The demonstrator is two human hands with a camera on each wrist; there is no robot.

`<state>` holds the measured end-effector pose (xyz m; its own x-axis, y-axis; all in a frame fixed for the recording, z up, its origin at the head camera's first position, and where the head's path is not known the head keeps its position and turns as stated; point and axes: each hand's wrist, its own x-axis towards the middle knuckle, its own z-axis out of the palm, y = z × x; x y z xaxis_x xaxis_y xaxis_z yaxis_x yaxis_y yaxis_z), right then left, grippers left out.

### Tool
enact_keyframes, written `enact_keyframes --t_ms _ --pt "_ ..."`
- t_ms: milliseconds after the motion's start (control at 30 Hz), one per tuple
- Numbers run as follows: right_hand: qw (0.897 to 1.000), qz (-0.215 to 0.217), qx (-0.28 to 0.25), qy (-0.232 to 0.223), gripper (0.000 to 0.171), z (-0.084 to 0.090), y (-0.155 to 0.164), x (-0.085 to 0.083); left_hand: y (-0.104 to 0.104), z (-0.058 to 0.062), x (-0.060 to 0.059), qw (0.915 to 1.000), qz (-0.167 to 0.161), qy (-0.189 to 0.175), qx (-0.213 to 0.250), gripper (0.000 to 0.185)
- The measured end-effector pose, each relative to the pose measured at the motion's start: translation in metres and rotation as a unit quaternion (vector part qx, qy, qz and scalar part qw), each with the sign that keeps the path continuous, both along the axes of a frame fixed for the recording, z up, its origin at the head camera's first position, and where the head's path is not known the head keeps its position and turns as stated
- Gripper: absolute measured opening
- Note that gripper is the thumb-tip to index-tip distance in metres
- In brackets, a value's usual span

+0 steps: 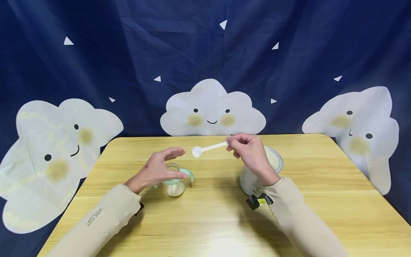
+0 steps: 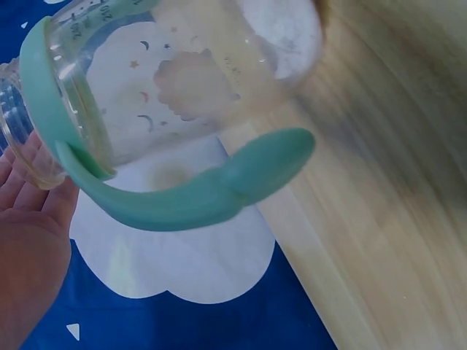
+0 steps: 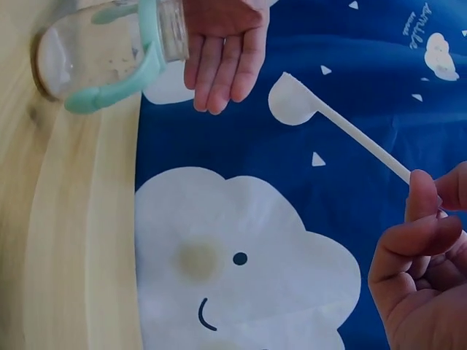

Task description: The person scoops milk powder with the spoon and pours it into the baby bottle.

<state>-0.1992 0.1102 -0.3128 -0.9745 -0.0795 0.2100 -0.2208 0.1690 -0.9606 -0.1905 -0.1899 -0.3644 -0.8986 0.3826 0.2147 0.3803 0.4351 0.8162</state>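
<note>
While pinched in the right hand (image 1: 248, 150) — spoon (image 1: 208, 148), above bottle (image 1: 174, 180); left hand (image 1: 160, 167) slack.

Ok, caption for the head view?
Right hand pinches a white scoop beside the baby bottle steadied by the left hand.

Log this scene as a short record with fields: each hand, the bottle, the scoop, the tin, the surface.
left hand: open, fingers straight, beside the bottle's neck
right hand: pinches the scoop's handle
clear glass baby bottle with mint-green handles: upright, no cap, white powder at the bottom
white plastic long-handled scoop: held above the table, bowl toward the bottle
open white tin: under the right wrist
light wooden table: bears bottle and tin
</note>
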Motion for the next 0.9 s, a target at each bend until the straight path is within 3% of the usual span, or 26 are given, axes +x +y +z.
enact_keyframes --t_ms 300,567,900 --pt "1.000 -0.015 -0.009 -0.002 0.017 0.004 0.012 0.003 0.008 0.005 -0.002 0.9999 -0.006 0.010 -0.001 0.080" --pt "0.999 -0.033 -0.004 -0.003 0.017 0.007 0.024 0.005 0.020 0.010 -0.003 0.9999 -0.011 -0.012 0.005 0.081" --pt "0.999 -0.039 -0.028 -0.010 0.012 0.009 0.045 0.009 0.034 0.014 -0.006 0.9992 -0.020 -0.001 -0.033 0.087"
